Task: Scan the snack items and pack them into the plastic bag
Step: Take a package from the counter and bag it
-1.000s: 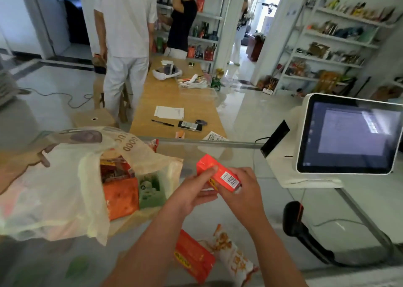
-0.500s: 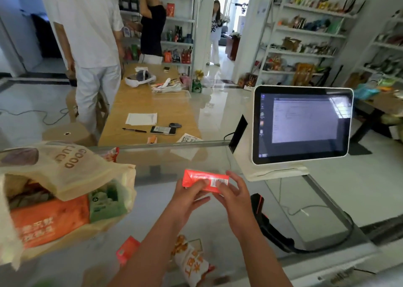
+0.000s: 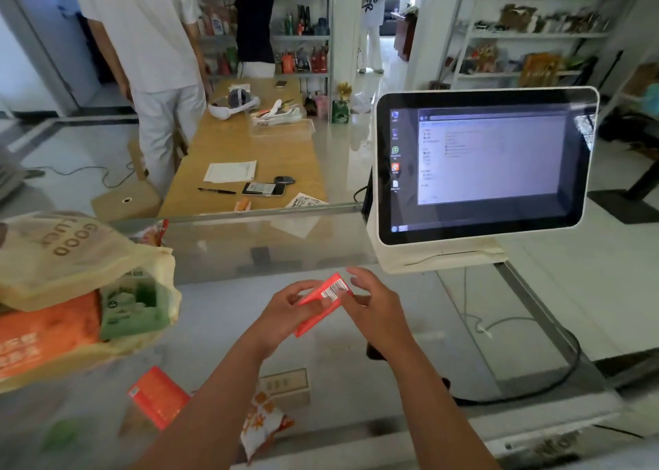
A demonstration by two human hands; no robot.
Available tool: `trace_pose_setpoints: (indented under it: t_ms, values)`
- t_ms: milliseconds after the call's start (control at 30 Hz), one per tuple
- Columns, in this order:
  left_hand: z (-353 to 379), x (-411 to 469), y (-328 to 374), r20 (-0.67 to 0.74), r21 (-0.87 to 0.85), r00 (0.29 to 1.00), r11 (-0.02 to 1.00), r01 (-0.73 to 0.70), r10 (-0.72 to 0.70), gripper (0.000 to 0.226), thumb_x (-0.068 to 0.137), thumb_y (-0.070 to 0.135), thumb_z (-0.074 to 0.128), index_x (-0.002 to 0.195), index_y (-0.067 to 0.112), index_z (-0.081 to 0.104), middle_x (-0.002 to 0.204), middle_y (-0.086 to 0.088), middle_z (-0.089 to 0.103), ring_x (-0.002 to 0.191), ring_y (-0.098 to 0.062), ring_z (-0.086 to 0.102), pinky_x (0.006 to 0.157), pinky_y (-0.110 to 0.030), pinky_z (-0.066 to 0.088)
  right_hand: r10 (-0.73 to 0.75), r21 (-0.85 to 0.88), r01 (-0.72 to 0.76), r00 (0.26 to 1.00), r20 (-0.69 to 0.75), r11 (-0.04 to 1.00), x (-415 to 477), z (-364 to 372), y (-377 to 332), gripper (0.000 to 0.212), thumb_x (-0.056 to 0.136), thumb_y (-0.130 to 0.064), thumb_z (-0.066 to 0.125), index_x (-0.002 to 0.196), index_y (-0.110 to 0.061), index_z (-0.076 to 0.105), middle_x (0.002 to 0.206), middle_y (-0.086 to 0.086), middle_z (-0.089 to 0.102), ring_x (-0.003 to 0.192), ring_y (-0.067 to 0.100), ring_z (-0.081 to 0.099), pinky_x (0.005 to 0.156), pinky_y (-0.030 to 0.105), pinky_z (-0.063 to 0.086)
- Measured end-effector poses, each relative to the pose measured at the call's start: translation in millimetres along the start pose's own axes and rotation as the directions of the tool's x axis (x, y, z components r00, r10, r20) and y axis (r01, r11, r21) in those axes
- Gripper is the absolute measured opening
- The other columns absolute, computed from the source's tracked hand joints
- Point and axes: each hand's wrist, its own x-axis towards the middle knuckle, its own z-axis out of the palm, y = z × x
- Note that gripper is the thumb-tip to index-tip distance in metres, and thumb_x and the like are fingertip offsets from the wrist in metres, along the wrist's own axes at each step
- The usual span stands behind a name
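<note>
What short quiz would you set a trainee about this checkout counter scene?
1. True or false: the red box is already inside the plastic bag.
2. On which side of the person does the plastic bag lie? A left; B right; C straight ahead.
3. Fill in: the printed ______ on the red box faces up toward the camera.
Key: 1 false; 2 A; 3 barcode.

- thin, crinkled plastic bag [image 3: 67, 259], half see-through
- smooth, glossy card of red box [image 3: 321, 309]
- clear, shiny glass counter top [image 3: 221, 309]
- matt wooden table [image 3: 228, 141]
- glossy screen [image 3: 492, 162] in smooth white plastic
</note>
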Motion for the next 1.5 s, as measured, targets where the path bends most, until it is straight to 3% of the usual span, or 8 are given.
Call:
trace_pose_setpoints:
  t_ms: [133, 200, 433, 633, 767, 967, 1167, 1500]
  values:
    - [15.5, 16.5, -6.8, -0.269, 0.022, 0.962, 0.998, 0.052, -0.044, 0.030, 0.079, 0.037, 0.077, 0.105, 0.031, 0.062, 0.100, 0.003, 0.066, 0.084, -0.010, 0.065, 0.064, -0.019, 0.048, -0.209, -0.427, 0.158, 0.975, -0.075, 0.890, -2.2, -23.1, 9.4, 0.018, 0.086, -0.031, 0.065, 0.096, -0.019, 0.059, 0.084, -0.007, 0.058, 0.068, 0.005, 0.052, 0.062, 0.011, 0.040]
    - [20.4, 23.4, -11.0, -0.312, 0.071, 0.948, 0.994, 0.081, -0.055, 0.035, 0.078, 0.042, 0.076, 0.106, 0.032, 0.061, 0.103, 0.002, 0.065, 0.086, -0.011, 0.064, 0.067, -0.022, 0.048, -0.148, -0.522, 0.096, 0.987, -0.060, 0.847, -10.2, -32.4, 20.3, 0.030, 0.081, -0.042, 0.067, 0.082, -0.021, 0.046, 0.075, -0.004, 0.050, 0.065, 0.008, 0.047, 0.061, 0.018, 0.040]
    - [28.7, 38.4, -17.7, -0.229, 0.329, 0.971, 0.934, 0.141, -0.066, 0.055, 0.077, 0.051, 0.074, 0.125, 0.027, 0.060, 0.113, 0.004, 0.058, 0.101, -0.019, 0.063, 0.089, -0.035, 0.052, 0.147, -0.559, -0.096, 0.988, 0.047, 0.824, -33.0, -42.2, 51.9, 0.079, 0.061, -0.039, 0.086, 0.118, -0.015, 0.038, 0.117, 0.002, 0.042, 0.109, 0.018, 0.049, 0.087, 0.030, 0.052]
    - [26.6, 39.3, -17.5, -0.204, 0.359, 0.975, 0.921, 0.153, -0.082, 0.063, 0.070, 0.063, 0.065, 0.124, 0.031, 0.060, 0.124, -0.002, 0.062, 0.099, -0.018, 0.062, 0.090, -0.036, 0.052, 0.153, -0.627, -0.130, 0.988, -0.017, 0.768, -40.6, -30.4, 59.4, 0.050, 0.076, -0.009, 0.072, 0.118, -0.010, 0.045, 0.122, 0.006, 0.039, 0.099, 0.021, 0.060, 0.086, 0.026, 0.052]
    - [29.3, 38.2, -16.9, -0.193, 0.394, 0.978, 0.906, 0.155, -0.083, 0.071, 0.070, 0.072, 0.057, 0.127, 0.031, 0.057, 0.130, -0.003, 0.059, 0.105, -0.021, 0.061, 0.094, -0.042, 0.052, 0.109, -0.573, -0.136, 0.991, -0.082, 0.808, -43.1, -33.1, 59.5, 0.040, 0.077, -0.015, 0.068, 0.113, -0.013, 0.050, 0.109, 0.004, 0.051, 0.090, 0.017, 0.058, 0.078, 0.026, 0.052]
    - [30.9, 35.9, -13.6, -0.203, 0.450, 0.976, 0.877, 0.166, -0.081, 0.071, 0.073, 0.075, 0.052, 0.129, 0.031, 0.056, 0.133, -0.002, 0.057, 0.109, -0.022, 0.059, 0.098, -0.045, 0.049, 0.033, -0.385, -0.082, 0.991, -0.130, 0.919, -44.7, -58.1, 32.8, 0.023, 0.072, -0.017, 0.074, 0.075, -0.020, 0.051, 0.066, -0.006, 0.054, 0.061, 0.004, 0.052, 0.049, 0.007, 0.035]
    - [36.2, 35.3, -15.8, -0.229, 0.484, 0.971, 0.858, 0.170, -0.063, 0.060, 0.085, 0.064, 0.055, 0.133, 0.027, 0.053, 0.136, -0.003, 0.054, 0.113, -0.022, 0.057, 0.099, -0.042, 0.048, 0.094, -0.184, -0.102, 0.994, -0.051, 0.978, -48.1, -67.2, 13.6, 0.021, 0.074, -0.016, 0.074, 0.089, -0.022, 0.060, 0.073, -0.006, 0.062, 0.070, 0.007, 0.060, 0.056, 0.009, 0.041]
    - [40.2, 28.3, -15.8, -0.211, 0.543, 0.977, 0.829, 0.133, -0.019, 0.060, 0.088, 0.063, 0.050, 0.135, 0.025, 0.050, 0.134, -0.004, 0.056, 0.110, -0.021, 0.057, 0.086, -0.031, 0.043, 0.094, -0.158, -0.097, 0.995, -0.028, 0.983, -51.0, -72.3, 11.0, 0.025, 0.076, -0.017, 0.073, 0.085, -0.032, 0.055, 0.074, -0.007, 0.061, 0.073, 0.010, 0.061, 0.055, 0.011, 0.042]
